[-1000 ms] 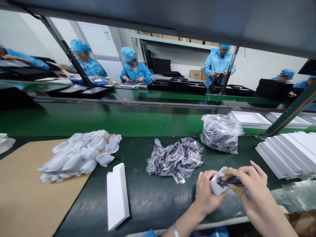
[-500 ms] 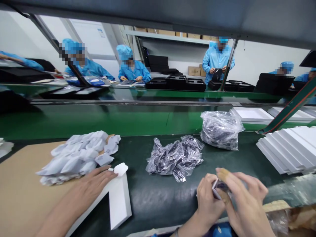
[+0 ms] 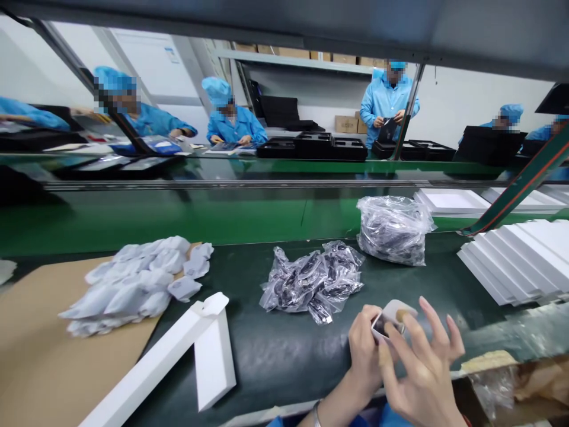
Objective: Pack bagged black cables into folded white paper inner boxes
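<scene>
Left hand: (image 3: 367, 350) wrapped around small box (image 3: 393, 308), firm grasp; metal bracelet (image 3: 316, 414) on that wrist.
Right hand: (image 3: 418, 370) at the box's mouth, a fingertip on the flap, other fingers spread; can't tell if it pinches anything.
Small box: white, held in front of the person at bench right, mouth facing up, flap up. Something dark inside, can't tell what.
Bagged cables: (image 3: 313, 281) loose heap on the dark bench (image 3: 275, 362), left of the hands and farther back.
Big bag: (image 3: 393, 231) clear, dark contents, beyond the hands at the back of the bench.
Left cartons: short carton (image 3: 216, 365) and long carton (image 3: 151, 362), both white, touching at their far ends in a V; the long one runs off the bottom edge.
Pouches: (image 3: 128, 284) pale pile, mostly on brown cardboard (image 3: 40, 338), far left.
Trays: white stack (image 3: 511, 264) at right.
Bottom right: brown scrap box (image 3: 528, 385) with clear film in it.
Across the line: seated co-worker (image 3: 237, 124) and standing co-worker (image 3: 386, 104), blue coats and caps; the standing one holds a dark item (image 3: 390, 129). Black trays (image 3: 313, 147) between them.
</scene>
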Available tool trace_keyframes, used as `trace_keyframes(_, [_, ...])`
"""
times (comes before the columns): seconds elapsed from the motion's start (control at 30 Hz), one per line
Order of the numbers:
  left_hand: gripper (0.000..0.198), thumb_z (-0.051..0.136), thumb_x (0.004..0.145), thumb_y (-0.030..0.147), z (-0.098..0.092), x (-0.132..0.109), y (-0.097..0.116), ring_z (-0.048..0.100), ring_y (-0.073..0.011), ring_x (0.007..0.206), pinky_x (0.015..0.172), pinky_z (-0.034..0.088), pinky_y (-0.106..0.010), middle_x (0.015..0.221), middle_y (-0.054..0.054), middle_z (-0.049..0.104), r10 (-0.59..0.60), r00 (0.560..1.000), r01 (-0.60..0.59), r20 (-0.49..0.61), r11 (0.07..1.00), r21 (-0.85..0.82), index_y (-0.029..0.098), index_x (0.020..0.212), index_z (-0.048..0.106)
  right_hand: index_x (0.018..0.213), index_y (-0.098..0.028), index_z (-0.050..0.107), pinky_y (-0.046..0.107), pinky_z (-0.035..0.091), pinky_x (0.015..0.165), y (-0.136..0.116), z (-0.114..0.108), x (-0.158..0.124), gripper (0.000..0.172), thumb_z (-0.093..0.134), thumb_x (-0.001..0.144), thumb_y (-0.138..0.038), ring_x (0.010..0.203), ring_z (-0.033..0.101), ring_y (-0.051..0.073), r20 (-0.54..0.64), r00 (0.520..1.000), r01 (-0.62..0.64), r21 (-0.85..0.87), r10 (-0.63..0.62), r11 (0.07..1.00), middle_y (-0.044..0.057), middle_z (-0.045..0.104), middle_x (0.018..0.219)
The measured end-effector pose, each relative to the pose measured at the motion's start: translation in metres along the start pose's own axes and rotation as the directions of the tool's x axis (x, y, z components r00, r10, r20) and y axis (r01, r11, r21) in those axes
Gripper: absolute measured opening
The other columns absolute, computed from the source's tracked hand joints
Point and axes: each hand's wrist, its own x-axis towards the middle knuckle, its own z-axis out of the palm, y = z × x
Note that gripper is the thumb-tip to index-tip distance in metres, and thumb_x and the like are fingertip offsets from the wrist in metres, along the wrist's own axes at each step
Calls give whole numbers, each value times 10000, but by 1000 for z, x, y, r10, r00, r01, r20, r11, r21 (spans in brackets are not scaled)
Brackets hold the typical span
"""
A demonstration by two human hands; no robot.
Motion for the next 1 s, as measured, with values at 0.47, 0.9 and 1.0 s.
trace_keyframes(0.47, [280,594,785,206,-1,-3,-3,563,-155,671,596,452,-256,800,16,544,-63,971,84,232,993,-81,243,1022,449,1037,-252,746,187,545,781,37,-26,11,277,496,972,-351,893,682,142,510,818,-543,536,265,647,41,692,993])
trace_keyframes(0.9, [283,569,838,220,-3,-4,-3,540,-157,686,563,400,-247,814,12,514,-55,959,89,277,990,-111,241,1082,428,1050,-213,691,171,524,703,18,-21,7,182,594,908,-154,828,646,101,109,985,-166,371,134,914,38,664,961])
trace_keyframes(1.0, [241,539,870,210,-2,-5,0,536,-151,670,552,406,-247,802,15,513,-35,965,57,261,995,-77,239,1086,434,1049,-161,686,253,499,672,15,-24,2,190,562,906,-149,846,632,156,93,996,-29,170,14,985,96,676,1020])
